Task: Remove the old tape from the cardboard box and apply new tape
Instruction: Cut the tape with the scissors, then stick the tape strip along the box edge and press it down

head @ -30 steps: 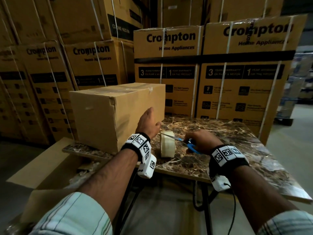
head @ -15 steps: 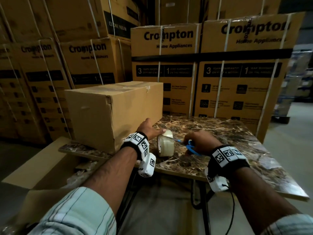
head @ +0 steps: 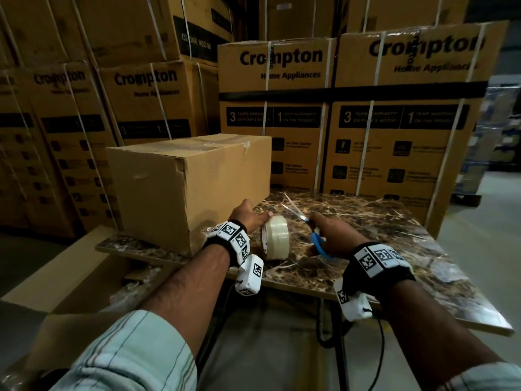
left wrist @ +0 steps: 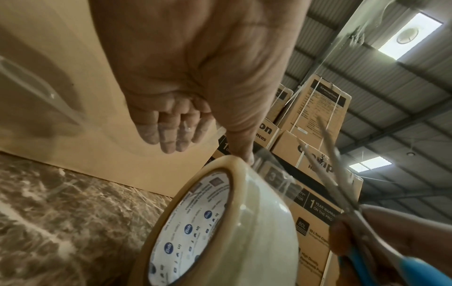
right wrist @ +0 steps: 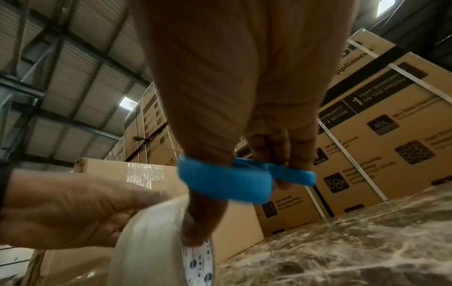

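A plain cardboard box [head: 191, 179] stands on the left of the marble table [head: 394, 235], with clear old tape [head: 245, 145] wrinkled along its top. A roll of clear tape [head: 275, 241] stands on edge just right of the box. My left hand [head: 253, 215] reaches beside the box; its thumb rests on top of the roll [left wrist: 220, 222] while its fingers [left wrist: 171, 135] stay straight and off it. My right hand [head: 324, 232] grips blue-handled scissors [head: 318, 244], thumb and fingers through the loops [right wrist: 225, 180]. The blades [left wrist: 337, 170] are slightly parted and point up and left.
Tall strapped Crompton cartons [head: 394, 108] wall off the back of the table, and more are stacked at the left [head: 56, 136]. Flattened cardboard [head: 56, 272] lies on the floor below the table's left end. Bare marble spreads to the right of my hands.
My left hand dropped from the box's side to the tape roll, and its thumb now rests on top. The scissors in my right hand lifted off the table, blades now tilted upward.
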Motion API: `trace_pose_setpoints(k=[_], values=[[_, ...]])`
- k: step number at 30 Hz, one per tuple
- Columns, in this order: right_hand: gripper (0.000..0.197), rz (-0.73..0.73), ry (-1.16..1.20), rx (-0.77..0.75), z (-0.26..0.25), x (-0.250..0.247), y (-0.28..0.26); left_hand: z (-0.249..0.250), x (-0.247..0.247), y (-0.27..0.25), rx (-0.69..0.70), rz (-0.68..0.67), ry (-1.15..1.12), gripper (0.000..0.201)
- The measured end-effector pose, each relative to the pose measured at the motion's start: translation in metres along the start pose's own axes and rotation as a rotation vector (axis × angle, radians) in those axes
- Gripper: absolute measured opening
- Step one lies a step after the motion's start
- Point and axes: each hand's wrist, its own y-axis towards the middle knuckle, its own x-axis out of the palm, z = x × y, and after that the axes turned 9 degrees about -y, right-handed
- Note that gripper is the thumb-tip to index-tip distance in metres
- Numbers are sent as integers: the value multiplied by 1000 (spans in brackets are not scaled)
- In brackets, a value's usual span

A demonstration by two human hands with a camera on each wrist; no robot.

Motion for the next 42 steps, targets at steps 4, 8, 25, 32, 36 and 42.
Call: trace_pose_setpoints(k=[4,8,25,32,36,42], values=[[66,-111,-86,99,3,-4,0,1,1,-1,21,3,45,70],[57,-219,-172,212,5,2,-4,0,3,-2,38,10,72,70],[46,304,137,-279,-48,4,23,-8,3,6,15,26,14,70],[13,335,109,-291,-61,12,40,-14,5,14,3,38,3,69],[8,327,83,-333,-65,8,45,-15,7,19,-2,30,-29,65],[19,274,85,-292,-73,1,49,-17,8,23,-4,24,-72,63]])
